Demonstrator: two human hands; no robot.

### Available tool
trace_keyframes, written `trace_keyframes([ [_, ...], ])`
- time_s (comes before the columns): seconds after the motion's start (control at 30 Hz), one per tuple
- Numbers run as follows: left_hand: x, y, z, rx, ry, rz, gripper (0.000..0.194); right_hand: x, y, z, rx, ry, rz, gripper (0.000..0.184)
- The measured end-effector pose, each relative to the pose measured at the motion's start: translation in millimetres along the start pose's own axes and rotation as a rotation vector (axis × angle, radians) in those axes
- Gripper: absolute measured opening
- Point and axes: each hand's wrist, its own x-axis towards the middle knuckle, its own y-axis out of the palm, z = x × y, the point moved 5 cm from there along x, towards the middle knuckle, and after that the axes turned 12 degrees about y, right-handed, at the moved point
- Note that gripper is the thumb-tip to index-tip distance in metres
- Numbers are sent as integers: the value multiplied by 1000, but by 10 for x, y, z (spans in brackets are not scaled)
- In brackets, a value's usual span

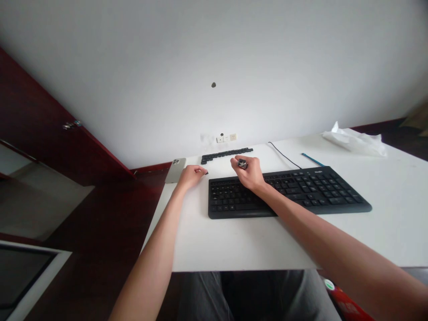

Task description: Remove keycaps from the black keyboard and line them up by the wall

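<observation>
My left hand (194,175) is over the left part of the white table, its fingertips pinched on a small black keycap (206,173). My right hand (249,173) is closed around a dark tool with a patterned black-and-white end (243,164); the rest of it is hidden in the fist. Below that hand lies a black keyboard (287,189), partly covered by the right wrist and forearm. Behind both hands, loose black keycaps (227,154) are lined up in rows near the wall.
A phone (175,170) lies at the table's left edge. Behind the keyboard are its black cable (284,156) and a thin blue stick (312,159). A crumpled white plastic bag (356,141) rests at the back right. The wall has sockets (226,138).
</observation>
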Motion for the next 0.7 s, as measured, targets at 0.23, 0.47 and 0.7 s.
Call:
trace_keyframes([
  [0.23,-15,33,54,52,33,11,19,1,43,-1,-19,26,68,45],
  [0.47,-45,-125,-88,177,55,-78,21,5,47,-23,-20,43,82,44],
  [0.7,-100,-117,-254,283,143,45,16,11,62,-15,-27,51,107,45],
])
